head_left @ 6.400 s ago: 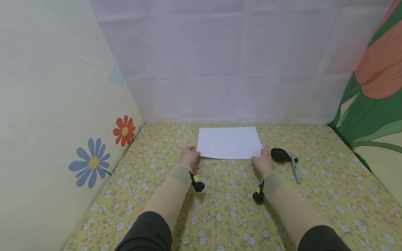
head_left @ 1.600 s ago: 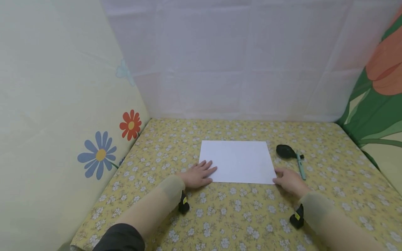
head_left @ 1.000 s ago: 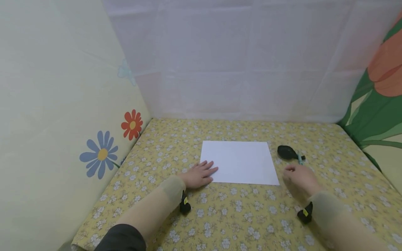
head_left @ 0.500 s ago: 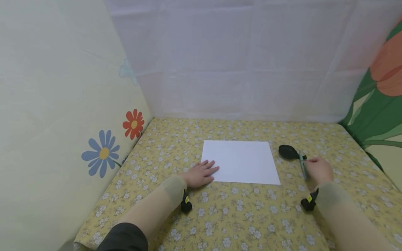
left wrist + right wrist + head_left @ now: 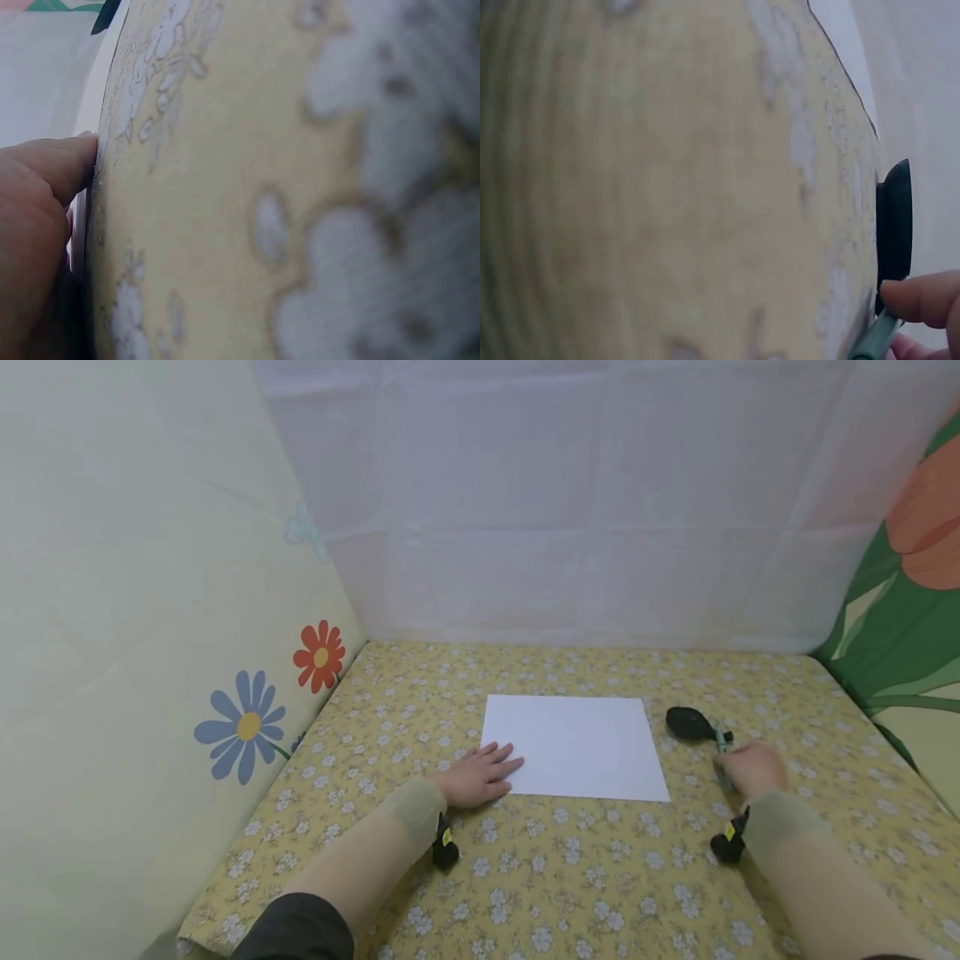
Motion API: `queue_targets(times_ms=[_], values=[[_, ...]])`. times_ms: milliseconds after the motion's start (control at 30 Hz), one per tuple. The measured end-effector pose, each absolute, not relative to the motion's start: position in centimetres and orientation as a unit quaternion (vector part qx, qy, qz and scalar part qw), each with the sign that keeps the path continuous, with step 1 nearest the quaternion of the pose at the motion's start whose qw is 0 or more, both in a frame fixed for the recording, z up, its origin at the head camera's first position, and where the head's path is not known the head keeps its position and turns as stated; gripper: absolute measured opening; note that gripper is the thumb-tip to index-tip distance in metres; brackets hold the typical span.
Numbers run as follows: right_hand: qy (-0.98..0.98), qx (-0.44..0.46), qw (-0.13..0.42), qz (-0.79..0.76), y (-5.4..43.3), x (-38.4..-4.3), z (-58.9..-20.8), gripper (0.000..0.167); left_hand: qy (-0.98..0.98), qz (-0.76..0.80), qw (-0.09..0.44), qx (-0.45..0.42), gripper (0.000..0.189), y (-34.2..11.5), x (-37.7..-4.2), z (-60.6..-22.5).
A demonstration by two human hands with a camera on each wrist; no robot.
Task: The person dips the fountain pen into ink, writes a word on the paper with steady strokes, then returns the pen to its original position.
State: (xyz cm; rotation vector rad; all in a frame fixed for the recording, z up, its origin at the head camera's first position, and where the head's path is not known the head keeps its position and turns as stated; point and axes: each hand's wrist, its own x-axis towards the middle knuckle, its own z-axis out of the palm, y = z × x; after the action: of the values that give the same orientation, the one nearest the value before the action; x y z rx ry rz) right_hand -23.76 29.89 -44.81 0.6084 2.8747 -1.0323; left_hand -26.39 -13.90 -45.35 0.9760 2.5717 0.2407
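Observation:
A blank white sheet of paper (image 5: 577, 747) lies flat on the table. My left hand (image 5: 475, 778) rests on its near left corner, fingers spread; the left wrist view shows the thumb (image 5: 64, 161) at the paper's edge. To the right of the sheet, my right hand (image 5: 756, 768) pinches a light green pen (image 5: 721, 739) between thumb and finger. In the right wrist view part of the pen (image 5: 877, 339) shows below the thumb. The pen's far end lies by the narrow end of a black rubber bulb (image 5: 687, 724); whether they touch I cannot tell.
A yellow floral cloth (image 5: 570, 877) covers the table. A white sheet (image 5: 480, 510) hangs behind it. Flower-printed walls stand at the left (image 5: 150, 568) and right (image 5: 930, 527). Each wrist wears a small black camera.
The paper, held at both near corners at first, is now nearer me. My left hand has flattened onto it. My right hand has let the paper go, moved right and taken hold of the pen.

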Motion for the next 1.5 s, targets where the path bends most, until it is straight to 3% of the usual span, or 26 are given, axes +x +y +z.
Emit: queue_targets(times_ms=[467, 933, 1500], values=[[0.903, 0.226, 0.007, -0.366, 29.7, -23.4, -44.8, 0.047, 0.913, 0.091, 0.190, 0.348, 0.056, -13.9, -26.5, -45.7], [0.940, 0.151, 0.024, -0.304, 29.0, -24.2, -42.7, 0.050, 0.913, 0.093, 0.188, 0.349, 0.055, -13.9, -26.3, -45.3], [0.955, 0.109, 0.006, -0.274, 28.5, -24.6, -41.3, 0.040, 0.913, 0.098, 0.190, 0.348, 0.055, -13.9, -26.3, -45.1]])
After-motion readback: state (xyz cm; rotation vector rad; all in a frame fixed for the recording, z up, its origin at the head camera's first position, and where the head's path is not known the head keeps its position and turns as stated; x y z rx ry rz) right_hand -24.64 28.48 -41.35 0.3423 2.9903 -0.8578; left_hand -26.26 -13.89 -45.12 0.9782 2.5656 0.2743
